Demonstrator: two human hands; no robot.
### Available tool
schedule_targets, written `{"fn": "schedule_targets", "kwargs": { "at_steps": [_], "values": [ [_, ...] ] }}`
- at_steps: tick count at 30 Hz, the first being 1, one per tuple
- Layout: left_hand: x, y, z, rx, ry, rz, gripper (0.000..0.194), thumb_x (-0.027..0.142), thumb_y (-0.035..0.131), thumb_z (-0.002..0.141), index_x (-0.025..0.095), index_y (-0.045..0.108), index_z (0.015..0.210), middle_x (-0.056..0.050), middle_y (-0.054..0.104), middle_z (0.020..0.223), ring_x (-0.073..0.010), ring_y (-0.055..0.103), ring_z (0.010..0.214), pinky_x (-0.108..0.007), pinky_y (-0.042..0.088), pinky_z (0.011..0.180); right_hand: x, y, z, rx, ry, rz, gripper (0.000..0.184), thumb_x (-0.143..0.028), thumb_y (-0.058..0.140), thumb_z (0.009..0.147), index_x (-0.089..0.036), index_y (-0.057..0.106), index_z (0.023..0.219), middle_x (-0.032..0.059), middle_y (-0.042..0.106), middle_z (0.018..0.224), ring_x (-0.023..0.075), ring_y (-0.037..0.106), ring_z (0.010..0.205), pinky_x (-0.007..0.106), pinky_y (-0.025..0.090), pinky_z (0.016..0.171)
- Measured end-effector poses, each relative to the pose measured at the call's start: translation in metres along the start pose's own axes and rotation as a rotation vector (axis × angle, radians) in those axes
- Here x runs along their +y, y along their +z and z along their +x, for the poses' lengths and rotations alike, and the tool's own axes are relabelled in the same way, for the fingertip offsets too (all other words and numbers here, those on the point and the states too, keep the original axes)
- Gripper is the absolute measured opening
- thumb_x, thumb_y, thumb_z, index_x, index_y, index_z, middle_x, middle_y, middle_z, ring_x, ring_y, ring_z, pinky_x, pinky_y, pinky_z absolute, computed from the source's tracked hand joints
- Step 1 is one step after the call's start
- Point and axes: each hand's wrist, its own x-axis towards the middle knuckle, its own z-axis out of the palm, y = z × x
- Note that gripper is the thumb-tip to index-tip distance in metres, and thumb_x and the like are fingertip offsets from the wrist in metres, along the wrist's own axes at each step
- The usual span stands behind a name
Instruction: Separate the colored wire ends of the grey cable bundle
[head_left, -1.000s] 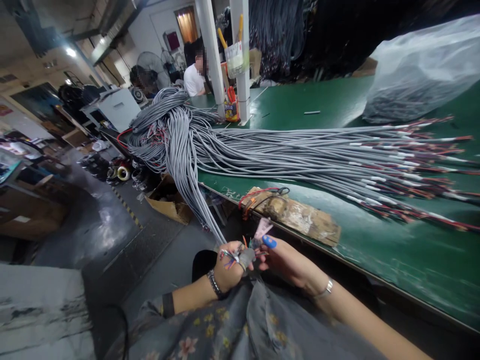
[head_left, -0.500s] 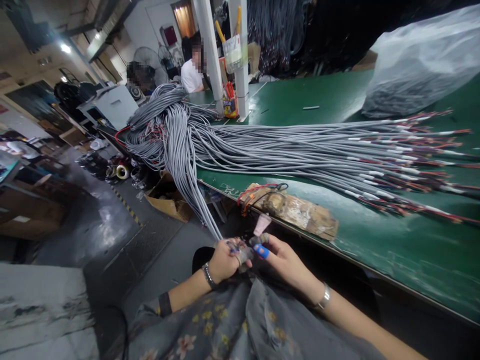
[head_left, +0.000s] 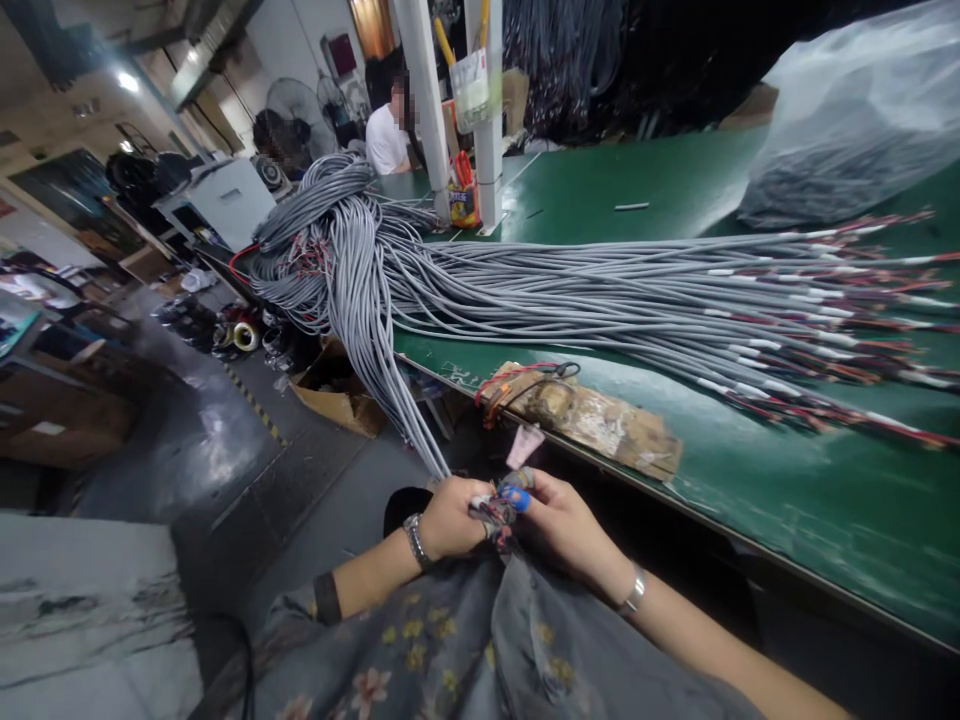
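My left hand (head_left: pixel 452 520) is closed around the ends of several grey cables (head_left: pixel 424 425), just in front of my lap. These cables hang over the table edge from a large tangled bundle. Thin dark and reddish wire ends (head_left: pixel 495 508) stick out between my two hands. On these wires my right hand (head_left: pixel 566 525) pinches with thumb and forefinger. A blue cover is on its thumb and greyish wrapping on a forefinger. Which single wire sits in the pinch is hidden.
More grey cables (head_left: pixel 562 290) lie along the green table (head_left: pixel 787 500), stripped ends to the right. At the near edge sits a worn wooden block (head_left: pixel 600 420) with red and black leads. A clear plastic bag (head_left: pixel 862 120) stands at the back right. Behind the white posts sits a person (head_left: pixel 386 138).
My right hand has shifted slightly left, its fingertips now in among the wires by my left hand. The left hand has turned a little and keeps its hold on the cables.
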Motion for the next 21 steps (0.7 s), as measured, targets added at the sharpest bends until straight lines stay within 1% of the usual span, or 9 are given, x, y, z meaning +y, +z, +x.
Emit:
{"fn": "schedule_targets", "kwargs": {
  "at_steps": [2,4,6,9,11,14,17,21],
  "values": [
    [0.001,0.001,-0.001,0.057,-0.013,-0.05,0.033,0.043,0.065,0.074,0.015,0.064,0.055,-0.004,0.065,0.056,-0.0129,0.056,0.054,-0.023,0.043,0.054,0.0,0.001,0.001,0.016,0.01,-0.006,0.044,-0.058,0.078,0.06,-0.018,0.059,0.069,-0.0008,0.06,0.059,0.0122,0.049,0.05,0.027,0.037,0.051],
    [0.002,0.003,-0.002,0.141,-0.022,-0.1,0.038,0.047,0.063,0.076,0.015,0.065,0.056,-0.006,0.066,0.056,-0.014,0.057,0.054,-0.024,0.045,0.056,-0.001,0.003,0.002,0.035,0.013,-0.003,0.045,-0.059,0.076,0.061,-0.018,0.057,0.068,-0.001,0.059,0.056,0.0112,0.047,0.049,0.026,0.034,0.049],
    [0.001,0.006,-0.003,0.222,-0.041,-0.156,0.043,0.053,0.064,0.074,0.014,0.065,0.055,-0.006,0.064,0.052,-0.0143,0.056,0.051,-0.026,0.046,0.056,-0.003,0.005,0.002,0.046,0.008,-0.007,0.047,-0.06,0.075,0.062,-0.018,0.056,0.067,-0.0011,0.058,0.054,0.0099,0.043,0.047,0.025,0.03,0.048],
    [-0.002,0.01,-0.004,0.301,-0.087,-0.234,0.047,0.059,0.067,0.069,0.015,0.063,0.055,-0.006,0.063,0.05,-0.0142,0.055,0.048,-0.026,0.046,0.054,-0.008,0.008,0.001,0.074,0.008,-0.009,0.048,-0.061,0.076,0.059,-0.018,0.055,0.063,-0.0021,0.055,0.051,0.0088,0.039,0.046,0.024,0.027,0.047],
    [-0.002,0.012,-0.004,0.331,-0.098,-0.255,0.048,0.061,0.067,0.068,0.015,0.062,0.055,-0.006,0.063,0.051,-0.014,0.055,0.048,-0.026,0.046,0.053,-0.009,0.01,0.0,0.101,0.017,0.007,0.049,-0.061,0.078,0.056,-0.018,0.054,0.061,-0.003,0.052,0.048,0.0087,0.038,0.046,0.024,0.027,0.046],
    [0.0,0.012,-0.005,0.347,-0.078,-0.258,0.048,0.061,0.066,0.07,0.016,0.063,0.055,-0.005,0.063,0.052,-0.014,0.056,0.05,-0.025,0.045,0.052,-0.009,0.01,0.0,0.116,0.028,0.018,0.05,-0.061,0.079,0.054,-0.018,0.056,0.061,-0.0029,0.052,0.049,0.0088,0.038,0.046,0.024,0.027,0.047],
    [0.002,0.011,-0.005,0.379,-0.049,-0.248,0.049,0.061,0.065,0.071,0.016,0.064,0.054,-0.004,0.062,0.05,-0.0135,0.054,0.049,-0.025,0.044,0.052,-0.007,0.009,-0.001,0.099,0.037,0.03,0.05,-0.061,0.08,0.053,-0.018,0.056,0.062,-0.0024,0.054,0.05,0.0089,0.039,0.047,0.024,0.028,0.048],
    [0.002,0.01,-0.006,0.42,-0.017,-0.232,0.049,0.06,0.064,0.073,0.015,0.064,0.053,-0.005,0.063,0.053,-0.0132,0.055,0.051,-0.025,0.044,0.054,-0.005,0.008,-0.001,0.067,0.037,0.037,0.049,-0.059,0.08,0.054,-0.017,0.056,0.064,-0.0004,0.058,0.056,0.0093,0.041,0.05,0.024,0.03,0.051]
  ]
}}
